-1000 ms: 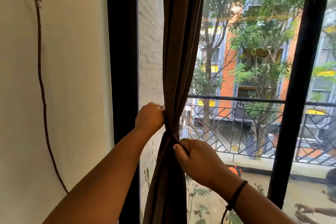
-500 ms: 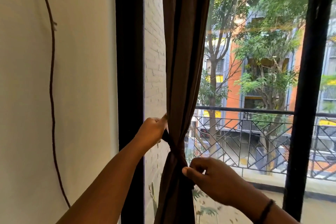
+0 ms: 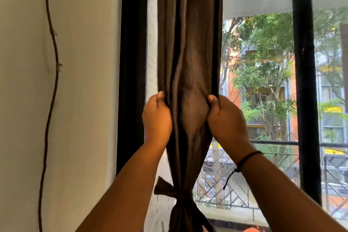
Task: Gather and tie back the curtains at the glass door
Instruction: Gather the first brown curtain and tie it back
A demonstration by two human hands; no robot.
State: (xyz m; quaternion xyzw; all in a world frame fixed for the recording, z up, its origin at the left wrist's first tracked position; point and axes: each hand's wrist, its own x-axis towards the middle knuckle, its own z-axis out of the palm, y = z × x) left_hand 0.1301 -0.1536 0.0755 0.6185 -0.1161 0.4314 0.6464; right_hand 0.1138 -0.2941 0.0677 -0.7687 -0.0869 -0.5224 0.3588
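A dark brown curtain [image 3: 190, 47] hangs gathered in front of the glass door [image 3: 258, 84]. Low down, a brown tie [image 3: 177, 195] is knotted round it, with one loose end sticking out to the left. Above the knot, my left hand [image 3: 157, 117] grips the curtain's left edge. My right hand [image 3: 226, 120], with a black cord on its wrist, grips the right edge. Between the two hands the cloth is spread into a bulge.
A black door frame post [image 3: 132, 62] stands just left of the curtain, and a cream wall [image 3: 84, 100] with a thin cable [image 3: 53, 58] lies further left. Another black frame bar [image 3: 305, 81] rises at the right. A balcony railing [image 3: 273, 156] and trees show through the glass.
Both hands have let go of the tie, now knotted, and moved up the curtain. They now grip its two edges and pull the cloth apart above the knot.
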